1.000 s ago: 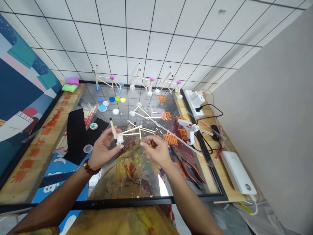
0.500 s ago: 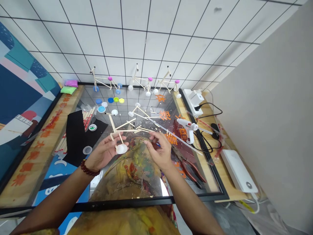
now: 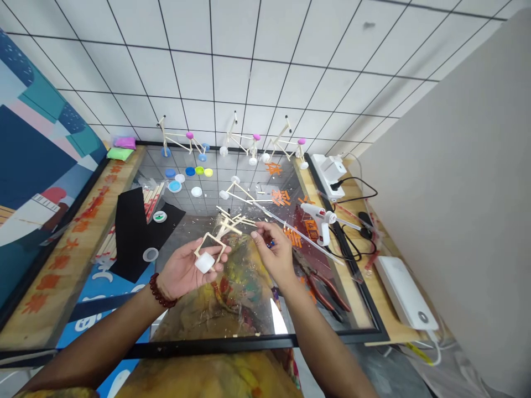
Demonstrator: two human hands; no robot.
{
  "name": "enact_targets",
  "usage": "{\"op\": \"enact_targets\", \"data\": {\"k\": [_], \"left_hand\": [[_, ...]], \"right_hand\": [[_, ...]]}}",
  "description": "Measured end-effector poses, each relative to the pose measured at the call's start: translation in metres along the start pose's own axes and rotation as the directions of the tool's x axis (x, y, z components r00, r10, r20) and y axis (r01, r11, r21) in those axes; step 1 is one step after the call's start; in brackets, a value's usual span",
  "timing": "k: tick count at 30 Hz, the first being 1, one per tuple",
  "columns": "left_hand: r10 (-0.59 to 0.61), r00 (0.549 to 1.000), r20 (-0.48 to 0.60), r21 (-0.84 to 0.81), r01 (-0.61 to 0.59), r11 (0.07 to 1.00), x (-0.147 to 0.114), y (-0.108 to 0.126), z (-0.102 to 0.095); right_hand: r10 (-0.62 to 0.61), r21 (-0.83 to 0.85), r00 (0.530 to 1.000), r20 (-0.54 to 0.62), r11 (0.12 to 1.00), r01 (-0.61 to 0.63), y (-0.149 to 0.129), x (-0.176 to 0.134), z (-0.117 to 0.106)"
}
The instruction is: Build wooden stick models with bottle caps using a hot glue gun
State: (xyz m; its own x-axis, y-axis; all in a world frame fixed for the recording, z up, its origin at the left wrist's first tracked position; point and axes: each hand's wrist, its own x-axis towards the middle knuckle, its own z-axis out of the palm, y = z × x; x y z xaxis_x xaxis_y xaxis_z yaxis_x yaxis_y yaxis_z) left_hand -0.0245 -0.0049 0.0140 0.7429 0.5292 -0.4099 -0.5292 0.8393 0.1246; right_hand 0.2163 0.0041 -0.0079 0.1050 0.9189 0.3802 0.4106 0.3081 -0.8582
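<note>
My left hand is closed around a small frame of glued wooden sticks, tilted upward above the glass tabletop. A white round cap sits at its near end, in front of my fingers. More sticks of the frame reach away toward a pile of loose wooden sticks, and where one ends and the other begins is hard to see. My right hand hovers just right of the pile, its thumb and forefinger slightly apart with nothing visible between them. Its other fingers are curled and partly hidden.
Several finished stick models with pink tops stand along the back edge. A white glue gun and red-handled pliers lie on the right. Coloured caps, black sheet and a power strip lie around.
My left hand has turned the stick frame, so the white cap now faces me more and the long sticks point away. The right thumb has moved nearer the forefinger.
</note>
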Motion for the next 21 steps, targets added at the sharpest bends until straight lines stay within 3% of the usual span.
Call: {"op": "enact_targets", "data": {"k": [3, 8, 15, 21], "left_hand": [[-0.06, 0.998, -0.003, 0.001, 0.06, 0.998, 0.004, -0.002, -0.004], [-0.106, 0.99, -0.09, -0.03, 0.104, 0.994, 0.008, -0.003, -0.002], [-0.123, 0.974, -0.19, 0.002, 0.125, 0.992, 0.008, -0.001, -0.001], [-0.036, 0.96, -0.277, 0.235, 0.104, 0.966, 0.009, -0.006, -0.001]], "right_hand": [[0.084, 0.037, 0.993, 0.084, 0.996, -0.087, 0.007, 0.004, -0.003], [0.093, 0.087, 0.984, 0.15, 0.99, -0.107, 0.01, 0.004, -0.005], [-0.001, 0.113, 0.989, 0.151, 0.993, -0.016, 0.001, 0.003, 0.009], [-0.065, 0.046, 0.983, 0.169, 0.997, 0.058, -0.009, 0.005, 0.011]]}}
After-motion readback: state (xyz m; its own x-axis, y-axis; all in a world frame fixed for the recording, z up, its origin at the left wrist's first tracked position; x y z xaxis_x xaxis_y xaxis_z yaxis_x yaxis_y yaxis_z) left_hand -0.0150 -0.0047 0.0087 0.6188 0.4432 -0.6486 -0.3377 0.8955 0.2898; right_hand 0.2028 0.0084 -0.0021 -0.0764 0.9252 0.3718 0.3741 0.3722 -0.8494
